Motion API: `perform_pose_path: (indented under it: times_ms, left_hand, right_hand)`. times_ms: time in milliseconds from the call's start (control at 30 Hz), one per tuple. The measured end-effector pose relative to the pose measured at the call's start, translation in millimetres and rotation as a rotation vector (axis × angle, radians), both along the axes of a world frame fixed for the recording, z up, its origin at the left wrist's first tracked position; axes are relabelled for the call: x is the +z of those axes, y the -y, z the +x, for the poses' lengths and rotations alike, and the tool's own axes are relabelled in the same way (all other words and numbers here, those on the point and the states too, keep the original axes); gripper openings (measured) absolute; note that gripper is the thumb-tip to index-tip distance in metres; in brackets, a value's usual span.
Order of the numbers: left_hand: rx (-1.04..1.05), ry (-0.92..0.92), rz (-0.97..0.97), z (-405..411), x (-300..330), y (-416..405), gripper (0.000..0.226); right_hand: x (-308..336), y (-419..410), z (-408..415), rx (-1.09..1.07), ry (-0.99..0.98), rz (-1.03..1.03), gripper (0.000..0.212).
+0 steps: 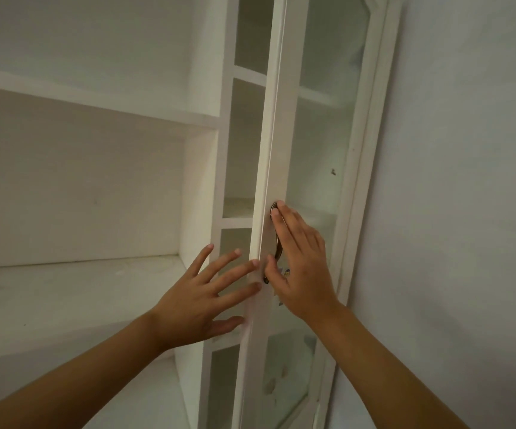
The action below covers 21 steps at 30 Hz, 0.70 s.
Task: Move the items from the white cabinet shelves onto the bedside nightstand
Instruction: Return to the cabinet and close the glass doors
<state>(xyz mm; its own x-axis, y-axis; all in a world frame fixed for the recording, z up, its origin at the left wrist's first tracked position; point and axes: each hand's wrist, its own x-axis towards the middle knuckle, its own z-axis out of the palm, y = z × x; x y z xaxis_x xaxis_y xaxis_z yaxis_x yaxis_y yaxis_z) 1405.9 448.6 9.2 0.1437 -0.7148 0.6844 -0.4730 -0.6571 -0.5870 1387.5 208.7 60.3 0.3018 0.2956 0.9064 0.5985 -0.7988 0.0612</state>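
Cabinet door (277, 150) (glazed), both hands touching

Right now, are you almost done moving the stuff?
Can't tell how much is done: the open shelves in view hold nothing, and no nightstand shows. In hand: the right hand rests on the handle of the glass door, the left hand touching its edge. Left: whatever is behind it.

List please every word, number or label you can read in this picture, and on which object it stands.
None: no readable text shows anywhere.
White cabinet door: no label.
Metal handle: no marking visible.
Shelves: bare of print.
Small shapes behind the lower glass: too blurred to tell.
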Motion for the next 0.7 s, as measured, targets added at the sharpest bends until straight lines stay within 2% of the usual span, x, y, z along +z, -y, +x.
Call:
perform_pose_path:
  times_ms: [300,700]
  left_hand:
    - [-0.018,-0.017,-0.081,35.9,-8.8,-19.0,0.057]
    - [-0.089,-0.037,-0.172,70.6,-15.9,-34.9,0.053]
  right_hand:
    - [-0.2,-29.2,30.8,-0.033,0.005,0.000,0.073]
    - [-2.0,-54.3,67.8,-0.077,0.080,0.012,0.072]
